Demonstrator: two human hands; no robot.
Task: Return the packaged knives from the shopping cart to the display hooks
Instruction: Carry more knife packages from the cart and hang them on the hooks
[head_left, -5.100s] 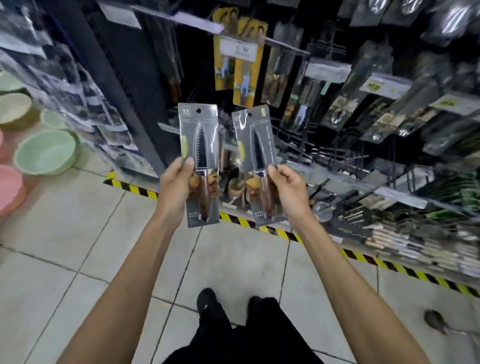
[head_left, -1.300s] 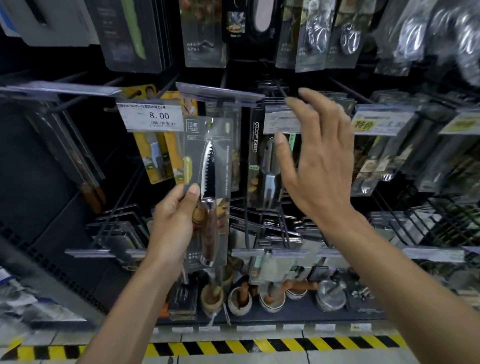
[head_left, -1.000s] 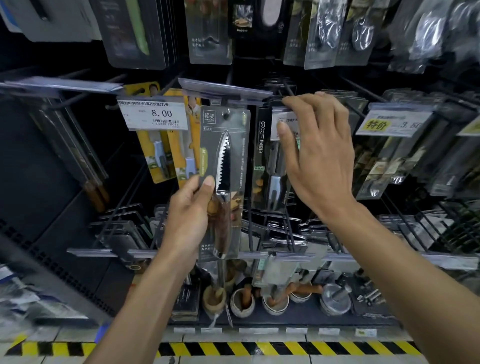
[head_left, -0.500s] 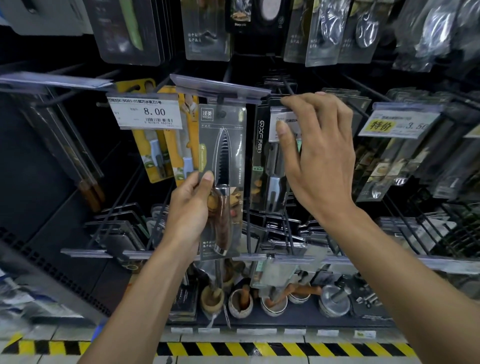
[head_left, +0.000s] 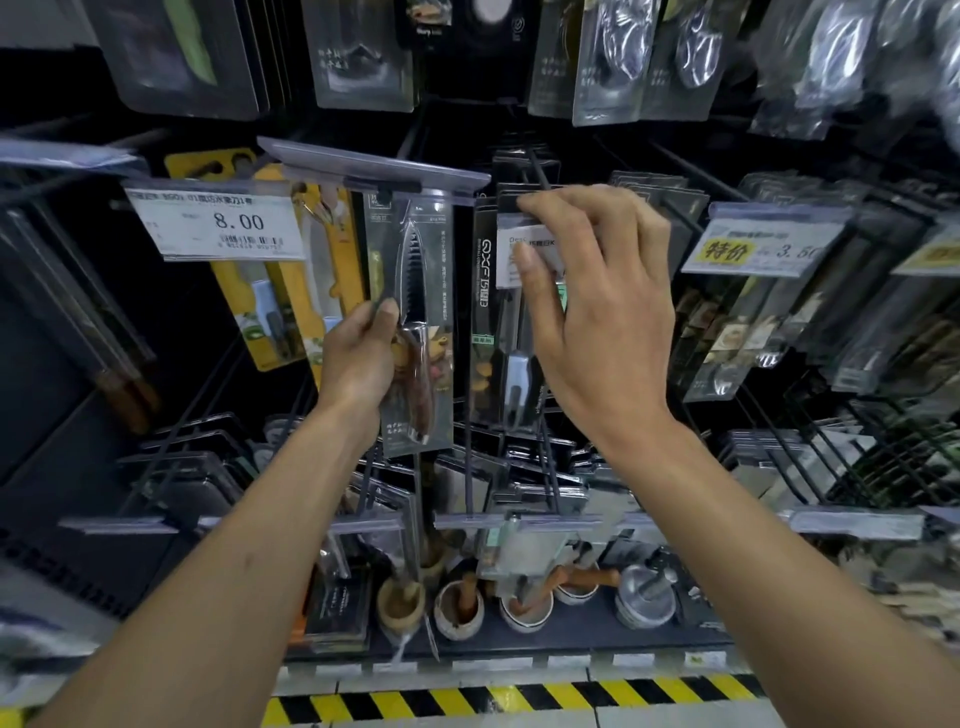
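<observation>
Left hand (head_left: 358, 358) gripped the packaged knife (head_left: 415, 322) by its lower left edge, thumb on the front, fingers curled behind. The pack was upright, blade up, with the wooden handle just beside the thumb. Its top edge sat right under a clear label strip (head_left: 374, 166) above the hand. I could not tell whether it hung on anything, as the strip hid the hole. Right hand (head_left: 597, 312) was up beside it, to the right, pinching a white tag (head_left: 506, 231): thumb on the tag face, fingers curled over its top edge. Behind that hand hung a black pack (head_left: 485, 312) with a small fork-like tool, just right of the knife pack. Left of the left hand I logged yellow packs (head_left: 280, 312), with an 8.00 price tag (head_left: 218, 223) above them. Right of the right hand was a yellow special-price tag (head_left: 758, 249). Below both hands were small mortar bowls (head_left: 400, 603) on the bottom shelf (head_left: 587, 626), then striped hazard tape (head_left: 519, 699) on the floor.
</observation>
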